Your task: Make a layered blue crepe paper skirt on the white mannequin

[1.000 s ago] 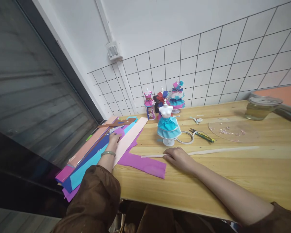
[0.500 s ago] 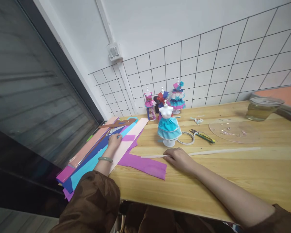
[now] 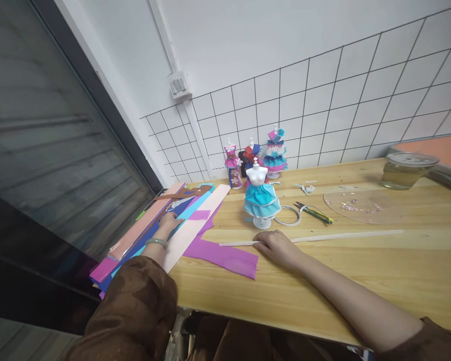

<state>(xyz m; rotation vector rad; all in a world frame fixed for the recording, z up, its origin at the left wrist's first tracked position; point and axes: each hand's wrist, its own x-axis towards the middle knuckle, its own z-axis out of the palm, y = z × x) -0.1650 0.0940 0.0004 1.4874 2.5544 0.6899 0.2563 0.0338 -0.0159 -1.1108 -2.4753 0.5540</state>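
Observation:
My left hand rests on the pile of coloured sheets, over the blue sheet and beside the light-blue one, its thumb and fingers apart. A pale pink strip lies to its right. My right hand is on the table with its fingertips pinched on a long thin white strip. Just behind that hand stands a small white dress form in a tiered light-blue skirt. A purple piece lies left of my right hand.
Three dressed forms, one of them pink, stand by the wall grid. Right of the near form are a white tape ring, green-yellow pliers, a clear mat with beads and a lidded glass container.
My left hand has moved left and slightly down across the sheets, uncovering part of the light-blue one. My right hand stays on the white strip.

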